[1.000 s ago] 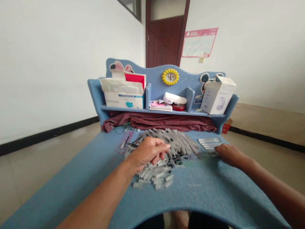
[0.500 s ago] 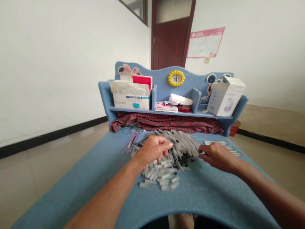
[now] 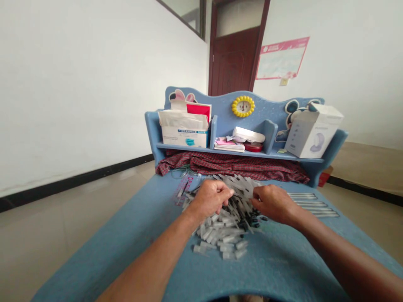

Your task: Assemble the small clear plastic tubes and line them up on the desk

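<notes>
My left hand (image 3: 211,198) is over the left part of a pile of small plastic parts, thumb and fingers pinched together. Whatever it may hold is too small to make out. Across from it, my right hand (image 3: 273,203) is closed at the pile's right edge, its fingertips turned inward and their contents hidden. The pile holds long translucent tubes (image 3: 241,183), short whitish caps (image 3: 225,239) nearer to me and small black pieces (image 3: 252,219) between. Beyond my right wrist, several slim clear sticks (image 3: 316,205) lie side by side.
The blue desk (image 3: 126,247) carries a shelf with a mask box (image 3: 184,135), a white carton (image 3: 315,132) and a red round tin (image 3: 253,147). Checked cloth (image 3: 233,165) lies bunched under the shelf. A yellow-rimmed clock (image 3: 243,106) is on the backboard.
My right hand has moved left to the pile, closer to my left hand. My left hand stays pinched over the parts. The whole view has shifted slightly.
</notes>
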A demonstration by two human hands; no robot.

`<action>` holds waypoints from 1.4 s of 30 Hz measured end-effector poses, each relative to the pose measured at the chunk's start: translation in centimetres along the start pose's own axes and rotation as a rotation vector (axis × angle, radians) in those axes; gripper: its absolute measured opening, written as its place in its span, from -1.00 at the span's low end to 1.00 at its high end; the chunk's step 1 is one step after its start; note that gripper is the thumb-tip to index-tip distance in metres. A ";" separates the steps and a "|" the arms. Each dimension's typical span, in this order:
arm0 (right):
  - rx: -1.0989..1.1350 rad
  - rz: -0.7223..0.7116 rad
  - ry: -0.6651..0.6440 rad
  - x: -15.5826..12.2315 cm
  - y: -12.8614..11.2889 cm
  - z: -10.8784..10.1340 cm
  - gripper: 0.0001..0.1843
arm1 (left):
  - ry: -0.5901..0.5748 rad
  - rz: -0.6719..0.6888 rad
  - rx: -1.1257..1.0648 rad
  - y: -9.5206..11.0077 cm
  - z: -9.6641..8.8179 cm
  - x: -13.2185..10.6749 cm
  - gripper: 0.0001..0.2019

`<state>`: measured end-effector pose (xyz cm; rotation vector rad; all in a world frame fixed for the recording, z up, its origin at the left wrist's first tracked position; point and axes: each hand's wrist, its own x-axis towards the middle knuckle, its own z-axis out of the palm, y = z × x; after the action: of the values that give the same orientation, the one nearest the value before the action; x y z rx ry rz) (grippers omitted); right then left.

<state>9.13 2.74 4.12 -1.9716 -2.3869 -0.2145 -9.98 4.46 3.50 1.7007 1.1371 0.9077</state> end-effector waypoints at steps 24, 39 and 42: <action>0.197 -0.150 0.464 -2.6 -0.8 0.5 -0.77 | 0.177 0.098 -0.114 -0.6 1.0 0.2 -0.89; 0.099 -0.294 0.518 -2.1 -2.1 2.8 -0.76 | 0.116 -0.205 -0.807 -0.4 0.4 0.5 -0.93; 0.163 -0.303 0.456 -1.9 -1.7 2.8 -0.78 | 0.155 -0.194 -0.816 -0.7 0.2 0.8 -0.92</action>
<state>8.01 0.90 0.94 -1.3124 -2.2918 -0.4127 -9.76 5.34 2.92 0.8556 0.8324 1.1808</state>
